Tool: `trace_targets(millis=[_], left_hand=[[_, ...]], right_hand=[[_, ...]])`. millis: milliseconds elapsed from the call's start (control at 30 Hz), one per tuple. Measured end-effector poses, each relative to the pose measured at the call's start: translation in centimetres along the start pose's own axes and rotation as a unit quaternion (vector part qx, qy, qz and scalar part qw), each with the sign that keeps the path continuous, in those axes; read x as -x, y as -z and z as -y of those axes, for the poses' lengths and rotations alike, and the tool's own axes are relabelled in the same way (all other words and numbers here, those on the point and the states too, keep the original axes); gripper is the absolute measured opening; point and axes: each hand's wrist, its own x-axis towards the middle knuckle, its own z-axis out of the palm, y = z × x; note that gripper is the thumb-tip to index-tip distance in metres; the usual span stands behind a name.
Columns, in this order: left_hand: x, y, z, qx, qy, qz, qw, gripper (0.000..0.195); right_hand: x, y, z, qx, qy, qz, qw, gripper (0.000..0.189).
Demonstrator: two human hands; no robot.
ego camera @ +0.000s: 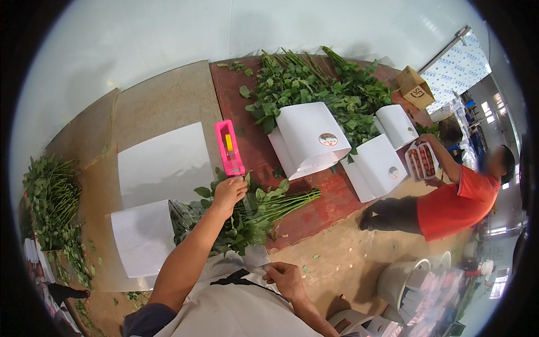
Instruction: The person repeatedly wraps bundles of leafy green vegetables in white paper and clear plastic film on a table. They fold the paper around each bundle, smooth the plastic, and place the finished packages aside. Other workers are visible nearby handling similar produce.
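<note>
My left hand point(229, 194) has its fingers curled at the front end of a pink tape dispenser point(219, 145) with a yellow core. Whether tape is between them is too small to tell. Under my left forearm lies a bundle of leafy cut stems point(290, 207), with stem ends pointing right. Its left end goes into a clear film and a white corrugated wrap point(141, 240); any blooms are hidden. Close to my apron point(236, 309), my right hand point(287, 279) has thumb and fingers bent together beside a clear sheet edge; a grip on it cannot be made out.
A flat white sheet point(164, 160) lies behind the bundle. Wrapped bunches point(311, 137) and a cardboard box point(414, 88) occupy the red tabletop point(297, 229). More stems point(52, 202) lie far left. A person in a red shirt point(457, 202) stands right, near buckets point(398, 280).
</note>
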Motion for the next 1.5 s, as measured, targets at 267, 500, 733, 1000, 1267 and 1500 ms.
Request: trace_targets(millis=[267,500,733,1000,1267,1500], left_hand=[[-1.0,-2.2,-0.3,0.057,0.004,-0.135,0.989,0.029],[-2.7,-2.3,1.1,0.04,-0.038,-0.15,0.987,0.021],[-4.1,-2.7,1.3,0.042,-0.012,-0.15,0.988,0.012],[-2.7,-2.3,1.2,0.002,-0.036,-0.127,0.991,0.014],[-0.7,-0.9,1.1,0.029,-0.043,-0.074,0.996,0.022],[-1.3,-0.6,1.0,0.027,0.004,-0.058,0.998,0.028]], right_hand=[[-1.8,1.1,-1.8,0.111,0.049,-0.05,0.991,0.024],[-1.5,1.3,-1.0,0.208,0.096,-0.062,0.971,0.025],[-1.5,2.0,-1.8,0.191,0.108,-0.095,0.971,0.024],[-0.4,0.5,-3.5,0.168,0.099,-0.122,0.973,0.026],[-0.2,0.6,-4.3,0.141,0.078,-0.091,0.983,0.026],[-1.0,2.6,-4.0,0.149,0.066,-0.074,0.984,0.027]])
